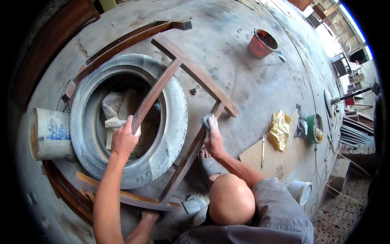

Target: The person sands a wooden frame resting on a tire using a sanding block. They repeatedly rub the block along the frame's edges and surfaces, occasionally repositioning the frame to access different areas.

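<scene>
A brown wooden frame [194, 74], with two long rails joined to a crossbar, leans partly over a dusty tyre [86, 140]. My left hand [124, 140] is closed round the lower part of the left rail, above the tyre's opening. At the upper end of the right rail, my right hand [213, 138] presses a small grey wad [206, 119] against the wood. What the wad is made of cannot be made out. Crumpled pale sheeting [115, 105] lies inside the tyre. A curved wooden piece [134, 199] meets the right rail's lower end.
A whitish bucket [50, 134] stands left of the tyre; a curved wooden part [126, 42] lies behind it. Farther off is a red bucket [262, 44]. On the right, cardboard [280, 162] carries crumpled yellow sheeting [280, 129], near a green container [313, 128] and a white tub [300, 192].
</scene>
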`<action>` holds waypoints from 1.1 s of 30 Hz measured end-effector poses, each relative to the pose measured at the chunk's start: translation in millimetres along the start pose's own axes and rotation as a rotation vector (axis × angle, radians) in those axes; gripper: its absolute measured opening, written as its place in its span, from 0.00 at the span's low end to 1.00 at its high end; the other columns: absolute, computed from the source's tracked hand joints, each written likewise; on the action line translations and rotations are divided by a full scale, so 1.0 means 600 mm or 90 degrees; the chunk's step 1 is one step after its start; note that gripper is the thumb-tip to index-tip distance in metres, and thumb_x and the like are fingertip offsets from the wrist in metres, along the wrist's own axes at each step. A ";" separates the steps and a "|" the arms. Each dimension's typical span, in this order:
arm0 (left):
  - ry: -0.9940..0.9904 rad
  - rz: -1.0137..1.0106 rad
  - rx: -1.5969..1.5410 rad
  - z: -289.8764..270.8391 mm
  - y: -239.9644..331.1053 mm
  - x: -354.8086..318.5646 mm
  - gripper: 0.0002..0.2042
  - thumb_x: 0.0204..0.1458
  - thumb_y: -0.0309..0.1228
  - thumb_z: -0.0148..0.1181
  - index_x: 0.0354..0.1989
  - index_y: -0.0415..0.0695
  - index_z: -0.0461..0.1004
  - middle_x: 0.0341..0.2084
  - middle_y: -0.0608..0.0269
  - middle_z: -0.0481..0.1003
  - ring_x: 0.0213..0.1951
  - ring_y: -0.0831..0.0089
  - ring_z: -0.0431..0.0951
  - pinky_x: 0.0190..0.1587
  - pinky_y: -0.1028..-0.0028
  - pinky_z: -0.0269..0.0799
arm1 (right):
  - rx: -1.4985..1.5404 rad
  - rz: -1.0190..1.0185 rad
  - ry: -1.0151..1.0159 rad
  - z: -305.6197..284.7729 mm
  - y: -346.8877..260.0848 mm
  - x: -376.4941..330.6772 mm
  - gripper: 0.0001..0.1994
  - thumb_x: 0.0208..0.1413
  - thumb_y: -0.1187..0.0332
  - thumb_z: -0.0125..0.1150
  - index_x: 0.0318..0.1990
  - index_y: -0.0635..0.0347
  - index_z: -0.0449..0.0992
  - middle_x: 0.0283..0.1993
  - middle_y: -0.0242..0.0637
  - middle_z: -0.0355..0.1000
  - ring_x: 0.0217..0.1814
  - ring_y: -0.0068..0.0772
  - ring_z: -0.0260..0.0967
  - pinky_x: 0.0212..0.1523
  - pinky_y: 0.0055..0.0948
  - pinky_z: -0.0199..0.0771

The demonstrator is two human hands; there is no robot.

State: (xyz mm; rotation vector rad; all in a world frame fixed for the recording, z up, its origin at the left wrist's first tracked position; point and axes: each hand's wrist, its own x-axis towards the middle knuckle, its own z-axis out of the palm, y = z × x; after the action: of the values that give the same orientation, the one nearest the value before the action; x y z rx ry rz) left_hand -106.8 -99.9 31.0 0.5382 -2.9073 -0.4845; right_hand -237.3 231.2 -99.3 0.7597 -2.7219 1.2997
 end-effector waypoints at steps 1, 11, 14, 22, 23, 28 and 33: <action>-0.012 -0.009 0.000 -0.001 0.010 0.006 0.24 0.56 0.37 0.64 0.59 0.41 0.70 0.36 0.41 0.81 0.36 0.41 0.82 0.40 0.50 0.77 | 0.013 0.011 0.052 -0.002 0.023 0.021 0.26 0.61 0.83 0.44 0.69 0.73 0.60 0.72 0.68 0.57 0.77 0.67 0.50 0.77 0.47 0.53; 0.007 0.016 0.006 0.009 0.016 0.013 0.25 0.56 0.38 0.64 0.61 0.43 0.69 0.37 0.39 0.81 0.38 0.39 0.81 0.42 0.48 0.76 | 0.027 0.025 0.023 -0.050 0.086 0.098 0.23 0.67 0.77 0.46 0.70 0.67 0.62 0.73 0.62 0.58 0.78 0.62 0.50 0.76 0.44 0.54; -0.028 -0.044 0.009 -0.011 0.029 0.010 0.25 0.56 0.38 0.65 0.60 0.43 0.71 0.36 0.39 0.80 0.39 0.38 0.80 0.42 0.49 0.76 | -0.019 -0.030 -0.046 -0.036 0.077 0.073 0.24 0.67 0.76 0.45 0.70 0.70 0.61 0.74 0.63 0.55 0.79 0.63 0.47 0.77 0.47 0.52; -0.008 -0.038 -0.002 0.005 0.009 0.008 0.23 0.57 0.38 0.64 0.60 0.46 0.70 0.35 0.43 0.81 0.38 0.41 0.81 0.42 0.49 0.77 | -0.063 -0.626 -0.565 -0.093 0.065 -0.002 0.35 0.53 0.77 0.56 0.72 0.61 0.61 0.77 0.43 0.57 0.80 0.45 0.52 0.80 0.46 0.52; -0.009 -0.025 0.006 0.004 0.005 0.004 0.23 0.56 0.37 0.65 0.59 0.44 0.70 0.34 0.43 0.81 0.38 0.42 0.81 0.41 0.51 0.77 | -0.099 -0.647 -0.570 -0.109 0.091 0.038 0.35 0.53 0.76 0.57 0.72 0.61 0.62 0.77 0.43 0.58 0.80 0.44 0.53 0.79 0.46 0.52; -0.041 -0.040 0.027 0.009 0.004 0.006 0.26 0.54 0.37 0.67 0.60 0.41 0.70 0.35 0.44 0.82 0.37 0.46 0.83 0.42 0.54 0.79 | -0.146 -0.740 -0.603 -0.104 0.088 0.056 0.32 0.57 0.72 0.56 0.72 0.60 0.61 0.77 0.41 0.57 0.80 0.42 0.53 0.80 0.44 0.52; -0.018 -0.026 0.049 0.007 0.011 0.000 0.27 0.54 0.38 0.67 0.60 0.40 0.70 0.32 0.44 0.82 0.37 0.46 0.83 0.43 0.54 0.80 | -0.048 -0.825 -0.703 -0.054 0.033 -0.004 0.31 0.61 0.69 0.48 0.74 0.59 0.59 0.78 0.37 0.55 0.80 0.37 0.52 0.79 0.41 0.53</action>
State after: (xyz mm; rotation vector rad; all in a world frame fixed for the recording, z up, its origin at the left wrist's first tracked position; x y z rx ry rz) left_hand -110.0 -92.6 29.1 0.6074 -2.9579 -0.3897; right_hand -249.9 266.5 -93.0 3.0553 -1.6175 0.4163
